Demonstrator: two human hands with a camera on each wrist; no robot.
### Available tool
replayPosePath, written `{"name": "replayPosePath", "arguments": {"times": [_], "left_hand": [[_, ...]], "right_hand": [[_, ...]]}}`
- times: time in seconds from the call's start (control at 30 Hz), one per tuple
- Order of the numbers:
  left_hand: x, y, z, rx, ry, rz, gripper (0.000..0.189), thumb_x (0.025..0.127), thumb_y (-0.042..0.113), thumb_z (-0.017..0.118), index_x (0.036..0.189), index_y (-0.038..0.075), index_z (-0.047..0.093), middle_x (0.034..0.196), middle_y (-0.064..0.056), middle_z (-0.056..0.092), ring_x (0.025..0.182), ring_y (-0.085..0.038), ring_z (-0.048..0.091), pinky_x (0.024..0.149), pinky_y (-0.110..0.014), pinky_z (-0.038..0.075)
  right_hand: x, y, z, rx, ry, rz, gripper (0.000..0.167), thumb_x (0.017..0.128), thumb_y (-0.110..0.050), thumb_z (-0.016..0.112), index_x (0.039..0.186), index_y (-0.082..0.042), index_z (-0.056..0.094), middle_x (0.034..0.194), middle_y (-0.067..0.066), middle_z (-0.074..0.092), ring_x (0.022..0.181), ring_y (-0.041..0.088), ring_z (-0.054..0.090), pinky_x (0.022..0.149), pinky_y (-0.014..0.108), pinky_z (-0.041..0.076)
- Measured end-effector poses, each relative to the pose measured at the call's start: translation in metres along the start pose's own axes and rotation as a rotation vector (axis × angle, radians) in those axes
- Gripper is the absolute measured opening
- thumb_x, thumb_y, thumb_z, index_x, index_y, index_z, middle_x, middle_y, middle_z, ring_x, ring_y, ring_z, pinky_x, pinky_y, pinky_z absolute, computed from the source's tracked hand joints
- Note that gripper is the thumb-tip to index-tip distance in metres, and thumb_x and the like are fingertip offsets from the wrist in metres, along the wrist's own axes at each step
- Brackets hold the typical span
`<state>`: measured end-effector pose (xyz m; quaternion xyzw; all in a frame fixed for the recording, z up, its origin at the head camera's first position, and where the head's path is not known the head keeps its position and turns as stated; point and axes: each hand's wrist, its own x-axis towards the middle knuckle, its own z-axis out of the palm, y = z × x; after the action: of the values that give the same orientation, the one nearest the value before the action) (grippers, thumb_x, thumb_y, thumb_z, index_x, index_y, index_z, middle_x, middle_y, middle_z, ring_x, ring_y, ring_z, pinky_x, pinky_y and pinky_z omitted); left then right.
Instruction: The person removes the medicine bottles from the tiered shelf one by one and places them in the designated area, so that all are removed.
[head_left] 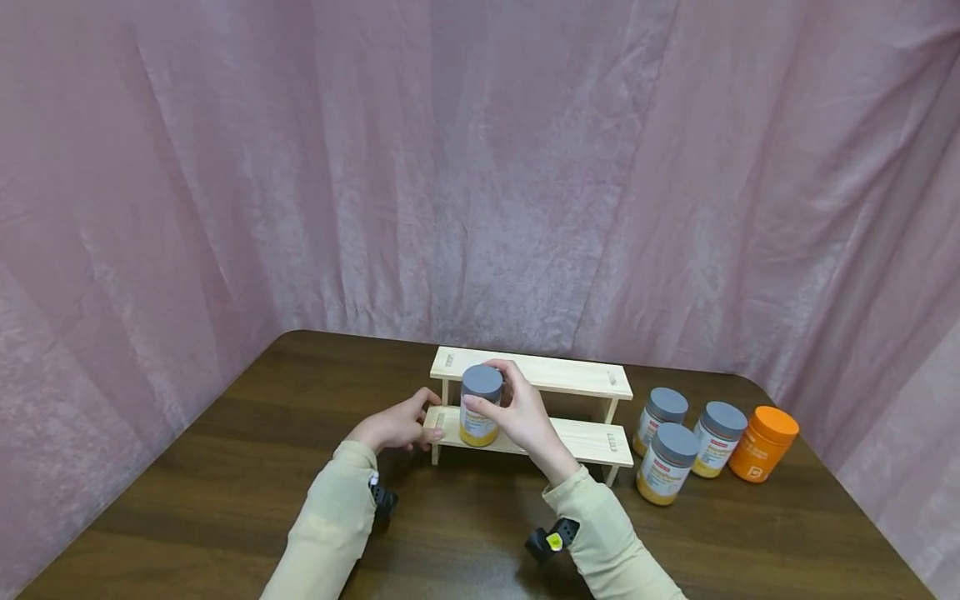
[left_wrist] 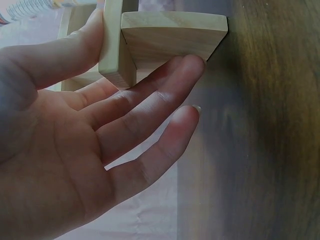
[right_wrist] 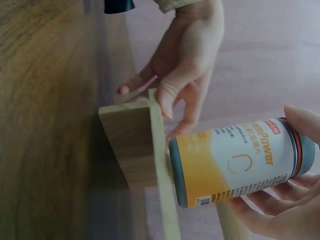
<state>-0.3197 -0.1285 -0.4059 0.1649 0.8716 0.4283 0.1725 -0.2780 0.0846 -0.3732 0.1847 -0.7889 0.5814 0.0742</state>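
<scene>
My right hand (head_left: 524,414) grips a supplement jar (head_left: 477,423) with a grey lid and a white and yellow label, thumb and fingers around its upper part. The jar is over the left part of the lower board of a two-tier wooden shelf (head_left: 577,439). In the right wrist view the jar's base (right_wrist: 177,172) is right by the board, slightly tilted to it; whether it fully rests there I cannot tell. At the shelf's left end my left hand (head_left: 397,425) holds the lower board, its thumb on top and other fingers beside and below, as the left wrist view shows.
Right of the shelf stand several more jars: grey-lidded ones (head_left: 665,467) in a close group and an orange jar (head_left: 762,444) beside them. The shelf's upper board (head_left: 540,372) rises behind the held jar. A pink curtain (head_left: 480,167) hangs behind the dark wooden table (head_left: 225,492).
</scene>
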Motion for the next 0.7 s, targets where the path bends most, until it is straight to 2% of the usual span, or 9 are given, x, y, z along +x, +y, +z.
{"name": "replayPosePath", "arguments": {"times": [0.2,0.43,0.53,0.7], "left_hand": [[0.001,0.000,0.000,-0.016,-0.014,0.010,0.046,0.093,0.012,0.064,0.128,0.005,0.035,0.094,-0.014,0.061,0.076,-0.021,0.063,0.061,-0.029,0.041],[0.000,-0.002,0.000,-0.029,-0.018,0.013,0.047,0.093,0.012,0.064,0.129,0.006,0.035,0.092,-0.012,0.060,0.073,-0.019,0.060,0.060,-0.029,0.040],[0.000,-0.003,0.000,-0.032,-0.017,0.011,0.046,0.093,0.012,0.063,0.129,0.006,0.035,0.092,-0.012,0.059,0.074,-0.018,0.060,0.061,-0.029,0.041],[0.001,-0.004,0.000,-0.038,-0.012,0.006,0.046,0.093,0.012,0.064,0.128,0.007,0.036,0.096,-0.013,0.060,0.076,-0.019,0.061,0.062,-0.029,0.042]], "right_hand": [[-0.005,-0.009,-0.016,-0.057,0.008,-0.010,0.052,0.083,-0.018,0.077,0.129,-0.015,0.052,0.119,0.010,0.063,0.104,0.023,0.066,0.090,0.039,0.050],[-0.016,-0.014,-0.032,-0.261,0.113,-0.131,0.053,0.078,-0.023,0.081,0.124,-0.014,0.057,0.108,0.007,0.068,0.088,0.018,0.066,0.076,0.030,0.053],[-0.023,-0.015,-0.040,-0.317,0.139,-0.165,0.055,0.077,-0.023,0.082,0.124,-0.012,0.057,0.106,0.008,0.069,0.088,0.020,0.067,0.076,0.030,0.054],[-0.032,-0.018,-0.061,-0.375,0.140,-0.175,0.055,0.077,-0.020,0.083,0.124,-0.010,0.056,0.107,0.009,0.070,0.090,0.022,0.069,0.077,0.032,0.055]]}}
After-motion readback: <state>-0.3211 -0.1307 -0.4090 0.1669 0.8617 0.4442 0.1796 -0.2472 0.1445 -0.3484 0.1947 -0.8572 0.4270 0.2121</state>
